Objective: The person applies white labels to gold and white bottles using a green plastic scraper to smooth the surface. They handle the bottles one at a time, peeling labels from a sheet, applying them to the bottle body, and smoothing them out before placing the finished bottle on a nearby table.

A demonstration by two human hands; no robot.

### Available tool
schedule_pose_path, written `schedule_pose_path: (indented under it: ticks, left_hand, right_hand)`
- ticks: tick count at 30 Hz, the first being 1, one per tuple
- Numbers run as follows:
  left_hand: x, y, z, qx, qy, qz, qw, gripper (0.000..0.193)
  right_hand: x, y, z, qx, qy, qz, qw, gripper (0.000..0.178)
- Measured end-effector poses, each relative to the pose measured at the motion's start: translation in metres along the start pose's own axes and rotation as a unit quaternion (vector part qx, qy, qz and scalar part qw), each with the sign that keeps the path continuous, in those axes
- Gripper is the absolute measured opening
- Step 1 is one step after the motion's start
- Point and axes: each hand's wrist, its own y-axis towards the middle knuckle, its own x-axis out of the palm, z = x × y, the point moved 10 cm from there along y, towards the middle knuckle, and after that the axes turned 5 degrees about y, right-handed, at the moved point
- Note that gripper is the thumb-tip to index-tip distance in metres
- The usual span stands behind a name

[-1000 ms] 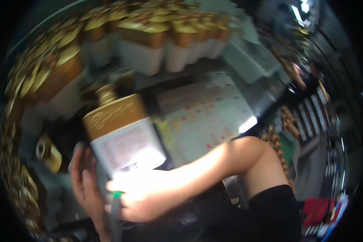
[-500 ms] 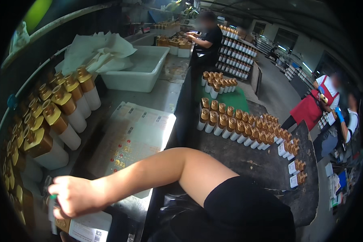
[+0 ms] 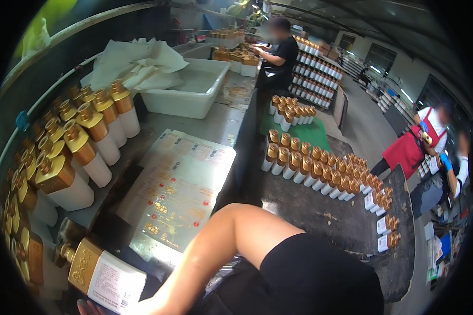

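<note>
A bottle (image 3: 108,275) with an embossed gold shoulder and a white body bearing a printed label lies tilted at the lower left, its neck toward the left. Fingertips of my left hand (image 3: 89,308) show under its lower side, gripping it; the rest of that hand is out of the picture. My right forearm (image 3: 186,270) comes down from the bent elbow to the bottle's base end, and my right hand is cut off by the lower edge, its fingers hidden. Just beyond lies a sheet of transfers (image 3: 181,191) with gold, red and dark prints.
Gold-and-white bottles (image 3: 79,157) stand crowded along the left. Behind the sheet is a white tub (image 3: 189,100) with crumpled paper (image 3: 136,65). More bottles (image 3: 312,170) stand in rows on a dark table (image 3: 320,226) at right. A person (image 3: 281,52) works farther back; others stand at right.
My right hand, earlier over the bottle's gold end with a small tool, has drawn back toward the lower edge. The bottle's gold face and label are now uncovered. The whole view has shifted slightly.
</note>
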Motion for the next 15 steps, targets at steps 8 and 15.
schedule_pose_path:
  ticks: [8, 15]
  left_hand:
    - [0.005, -0.014, 0.010, -0.052, 0.004, 0.037, 0.998, 0.046]
    - [0.027, -0.021, 0.028, -0.007, -0.029, -0.035, 0.999, 0.039]
  right_hand:
    - [-0.072, -0.046, -0.094, -0.286, -0.442, -0.030, 0.849, 0.017]
    - [-0.059, 0.015, -0.124, -0.309, -0.475, -0.006, 0.824, 0.031]
